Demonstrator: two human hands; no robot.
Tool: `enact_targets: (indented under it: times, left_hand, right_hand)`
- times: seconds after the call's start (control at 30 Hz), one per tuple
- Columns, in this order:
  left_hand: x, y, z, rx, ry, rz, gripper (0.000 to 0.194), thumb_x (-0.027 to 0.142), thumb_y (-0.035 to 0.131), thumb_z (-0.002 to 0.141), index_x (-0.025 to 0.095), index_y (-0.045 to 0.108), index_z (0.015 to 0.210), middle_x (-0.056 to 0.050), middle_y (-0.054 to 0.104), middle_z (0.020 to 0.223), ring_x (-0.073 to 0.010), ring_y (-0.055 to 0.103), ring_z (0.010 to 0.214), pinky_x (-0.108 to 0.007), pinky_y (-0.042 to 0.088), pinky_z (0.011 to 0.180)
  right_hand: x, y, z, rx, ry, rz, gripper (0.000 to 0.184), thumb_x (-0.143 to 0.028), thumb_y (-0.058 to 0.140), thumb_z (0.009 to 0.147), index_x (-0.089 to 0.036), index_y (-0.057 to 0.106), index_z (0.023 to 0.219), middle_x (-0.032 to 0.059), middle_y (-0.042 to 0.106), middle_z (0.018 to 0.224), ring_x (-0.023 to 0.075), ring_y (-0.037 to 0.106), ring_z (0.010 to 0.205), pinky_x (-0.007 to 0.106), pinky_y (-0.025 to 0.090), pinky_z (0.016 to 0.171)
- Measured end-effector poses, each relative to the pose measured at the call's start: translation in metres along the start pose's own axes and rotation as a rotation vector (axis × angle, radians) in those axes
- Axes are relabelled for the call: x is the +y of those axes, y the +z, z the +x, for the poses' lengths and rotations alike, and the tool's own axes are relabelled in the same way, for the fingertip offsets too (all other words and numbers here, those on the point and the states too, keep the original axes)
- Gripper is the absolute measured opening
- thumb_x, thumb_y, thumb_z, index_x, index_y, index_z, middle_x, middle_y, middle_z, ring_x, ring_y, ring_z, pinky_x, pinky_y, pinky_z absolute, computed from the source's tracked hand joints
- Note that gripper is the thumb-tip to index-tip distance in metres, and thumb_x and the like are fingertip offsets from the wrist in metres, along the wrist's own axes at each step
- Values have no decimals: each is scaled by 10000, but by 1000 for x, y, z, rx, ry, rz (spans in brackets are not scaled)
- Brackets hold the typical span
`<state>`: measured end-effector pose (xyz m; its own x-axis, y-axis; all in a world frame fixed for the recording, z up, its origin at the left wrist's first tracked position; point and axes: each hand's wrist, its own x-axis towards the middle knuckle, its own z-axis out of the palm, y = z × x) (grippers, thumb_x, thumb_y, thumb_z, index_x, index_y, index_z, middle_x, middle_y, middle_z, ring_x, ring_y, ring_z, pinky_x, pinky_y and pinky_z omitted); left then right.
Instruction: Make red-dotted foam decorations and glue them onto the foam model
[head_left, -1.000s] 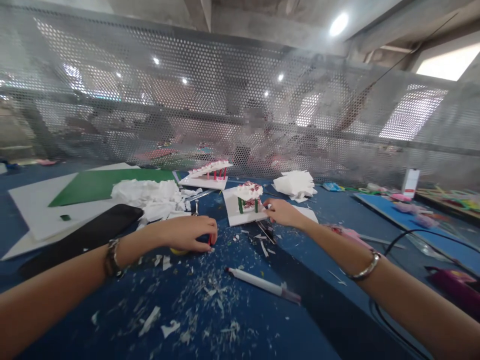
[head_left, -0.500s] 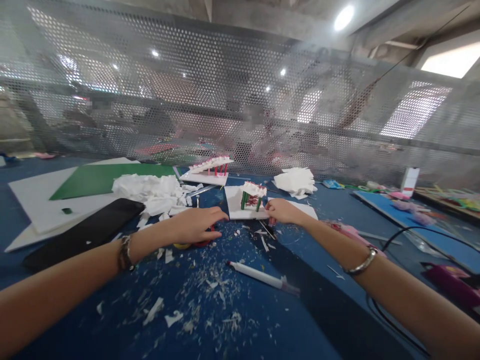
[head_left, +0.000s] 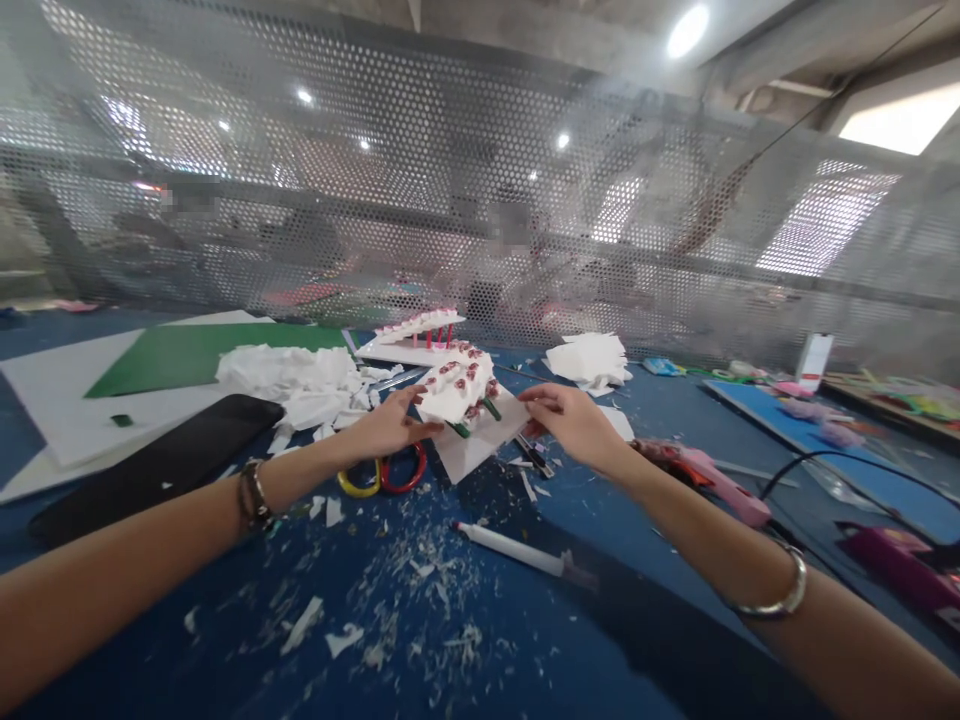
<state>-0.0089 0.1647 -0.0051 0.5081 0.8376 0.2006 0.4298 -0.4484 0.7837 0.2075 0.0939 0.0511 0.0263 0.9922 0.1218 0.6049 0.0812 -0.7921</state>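
Note:
Between my hands is a small paper model (head_left: 457, 385), with a white roof dotted in dark red, green posts and a white base (head_left: 480, 445). The model is tilted so that its roof faces me. My left hand (head_left: 386, 425) grips its left side, thumb in front and fingers behind. At the base's right corner, my right hand (head_left: 574, 420) pinches the edge between thumb and fingers. Scissors with a yellow and a red handle (head_left: 403, 470) lie just below my left hand. A second model (head_left: 420, 335) with red posts stands behind.
A white marker-like pen (head_left: 510, 548) lies in front amid paper scraps. To the left are a black phone (head_left: 165, 465), crumpled white paper (head_left: 300, 380) and a green sheet (head_left: 195, 355). A pink glue gun (head_left: 720, 485) lies beside my right forearm. A perforated metal screen (head_left: 450, 200) stands behind.
The green-posted model has turned and tipped, and its roof now faces me. My left hand has closed on its left side; my right hand stays at its right edge. The scissors' handles have come into view.

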Motion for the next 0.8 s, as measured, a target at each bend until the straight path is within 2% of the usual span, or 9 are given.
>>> enact_targets:
  times: [0.1,0.2,0.3,0.33,0.4,0.5,0.63,0.8]
  left_hand:
    - [1,1,1,139,-95,-311,544,321,581,686,153,376,1162,-142,528,1137,-197,595,872,-310,491,712]
    - [12,0,-1,249,-131,-470,302,247,458,781,159,453,1069,-112,592,1016,-168,599,864,-300,500,745]
    - [29,1,-8,146,-123,-502,264,247,337,841,126,523,986,-114,642,880,-178,620,808,-302,526,695]
    - [35,1,-12,47,-129,-527,286,250,317,852,126,516,1016,-115,647,893,-188,618,831,-309,531,690]
    - [45,1,-17,-28,-153,-462,302,226,323,854,130,490,1086,-110,654,911,-194,622,828,-300,539,669]
    - [51,-3,-21,-16,-84,-338,333,224,312,854,138,461,1140,-114,625,1020,-195,626,823,-274,545,627]
    - [49,-9,-18,5,-7,-441,323,264,411,802,134,527,1074,-106,634,1003,-195,631,752,-256,537,543]
    - [61,-11,-24,59,-165,-632,277,275,557,717,130,596,949,-86,665,867,-134,612,600,-169,491,468]
  right_hand:
    - [-4,0,-2,65,4,89,126,-108,426,760,-141,539,807,1,597,608,90,584,530,224,490,565]
    - [-7,0,-3,131,-9,159,117,-145,428,759,-130,530,815,13,601,672,80,576,538,227,491,588]
    - [-10,2,-5,166,-35,228,124,-167,442,750,-120,522,833,3,581,651,73,566,536,224,486,598]
    - [-11,2,-6,168,-51,246,128,-172,447,746,-119,521,837,-4,571,631,73,565,531,225,483,597]
    - [-14,3,-8,150,-80,252,136,-174,454,738,-121,517,846,-16,558,596,78,564,525,235,477,598]
    - [-17,0,-10,97,-63,216,128,-179,459,733,-130,508,840,-21,555,574,82,560,525,243,467,598]
    - [-19,-8,-14,-16,-125,107,66,-216,458,742,-157,480,721,-24,544,538,63,512,463,214,428,500]
    - [-22,-12,-22,-87,-261,-104,187,-261,450,765,-179,420,599,-48,474,465,50,449,428,195,343,427]
